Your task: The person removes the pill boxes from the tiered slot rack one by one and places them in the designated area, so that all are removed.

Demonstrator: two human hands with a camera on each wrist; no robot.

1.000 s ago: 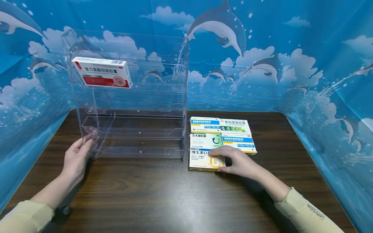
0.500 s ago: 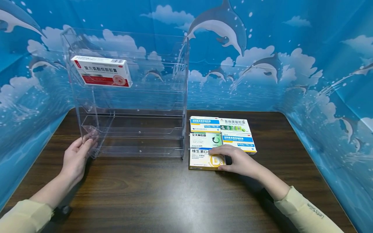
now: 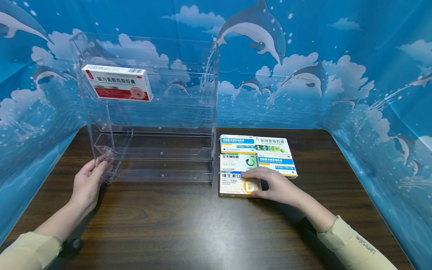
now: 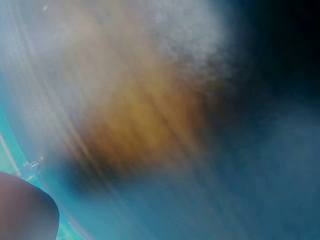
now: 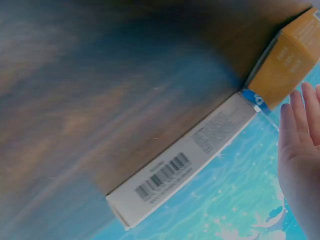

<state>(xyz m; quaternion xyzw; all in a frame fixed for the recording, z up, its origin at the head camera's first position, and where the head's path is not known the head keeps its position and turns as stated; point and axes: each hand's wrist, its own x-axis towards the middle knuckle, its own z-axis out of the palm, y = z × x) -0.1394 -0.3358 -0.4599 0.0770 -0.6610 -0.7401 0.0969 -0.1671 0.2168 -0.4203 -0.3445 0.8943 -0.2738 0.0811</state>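
Note:
My left hand (image 3: 88, 180) grips the lower left side edge of a clear acrylic display rack (image 3: 162, 153), thumb in front. In the left wrist view a fingertip (image 4: 25, 207) shows at the lower left; the rest is blurred. A white-and-yellow vitamin D medicine box (image 3: 232, 185) lies flat on the table, and my right hand (image 3: 275, 187) holds its right end, thumb at the near edge and fingers over the top. The right wrist view has this hand's fingers beside an orange box end (image 5: 285, 67). A red-and-white medicine box (image 3: 118, 84) leans on an upper tier of the rack.
Behind the vitamin box lie a green-and-white box (image 3: 233, 162), two blue-and-white boxes (image 3: 237, 144) and a white box with a green band (image 3: 272, 145), close together. The dark wooden table (image 3: 162, 225) meets a blue dolphin-print curtain (image 3: 303, 48) at the back and sides.
Both hands keep their places on the rack and the vitamin box. Only a very slight shift of the whole head view shows.

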